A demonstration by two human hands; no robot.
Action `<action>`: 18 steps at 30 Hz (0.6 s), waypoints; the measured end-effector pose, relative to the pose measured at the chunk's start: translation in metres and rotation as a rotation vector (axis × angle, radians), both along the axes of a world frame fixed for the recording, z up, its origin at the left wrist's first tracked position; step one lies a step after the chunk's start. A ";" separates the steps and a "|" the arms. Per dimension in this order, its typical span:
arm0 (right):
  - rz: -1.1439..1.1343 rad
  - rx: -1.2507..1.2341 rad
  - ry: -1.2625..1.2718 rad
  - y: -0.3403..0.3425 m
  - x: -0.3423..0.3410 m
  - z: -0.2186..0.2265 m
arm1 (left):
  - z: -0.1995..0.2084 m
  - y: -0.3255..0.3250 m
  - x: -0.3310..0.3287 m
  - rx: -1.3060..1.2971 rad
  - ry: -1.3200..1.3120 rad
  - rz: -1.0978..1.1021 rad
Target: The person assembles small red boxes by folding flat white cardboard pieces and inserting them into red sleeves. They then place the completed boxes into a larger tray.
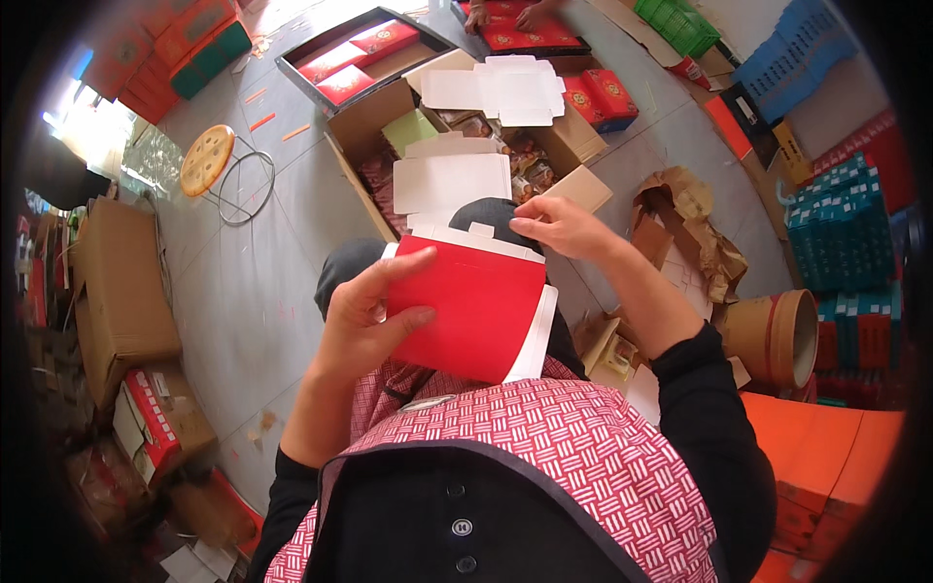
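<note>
My left hand (364,316) grips a red folding carton (471,306) by its left side. The thumb presses on the red face, and the other fingers go partly out of sight at its edge. White flaps stick out along the carton's far and right edges. My right hand (564,228) hovers just beyond the far right corner, over my knee. Its thumb and forefinger point left, slightly apart, and no object shows between them. Past my knees, unfolded white carton blanks (462,180) lie on a large open cardboard box (355,170) with small wrapped packets (530,170) inside.
Beyond the box stands a black-rimmed tray (292,73) of red boxes. Another person's hands (530,17) rest at a similar tray. A round stool (208,160) is at left. Crumpled brown paper (705,228), a cardboard drum (773,340) and orange boxes (816,452) line the right.
</note>
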State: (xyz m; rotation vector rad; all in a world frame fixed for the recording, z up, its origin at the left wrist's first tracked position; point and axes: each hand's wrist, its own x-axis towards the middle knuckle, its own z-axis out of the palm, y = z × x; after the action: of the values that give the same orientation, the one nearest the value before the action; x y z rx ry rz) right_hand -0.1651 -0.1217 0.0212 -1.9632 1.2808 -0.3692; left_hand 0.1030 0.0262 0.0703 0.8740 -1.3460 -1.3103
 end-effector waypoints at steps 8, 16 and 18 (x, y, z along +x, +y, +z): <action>0.430 -0.416 -0.335 0.047 0.066 0.077 | -0.013 0.013 0.011 0.174 0.090 0.168; 0.577 -0.193 -0.466 0.063 0.081 0.043 | -0.026 0.023 0.019 0.124 -0.022 0.148; 0.534 -0.259 -0.446 0.064 0.081 0.040 | -0.029 0.027 0.022 0.135 -0.019 0.181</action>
State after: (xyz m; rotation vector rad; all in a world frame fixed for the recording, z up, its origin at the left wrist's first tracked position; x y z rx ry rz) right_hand -0.0839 -0.0574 0.0612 -2.1798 0.4211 -0.6756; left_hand 0.1254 0.0536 0.0408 1.0774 -1.1743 -1.2647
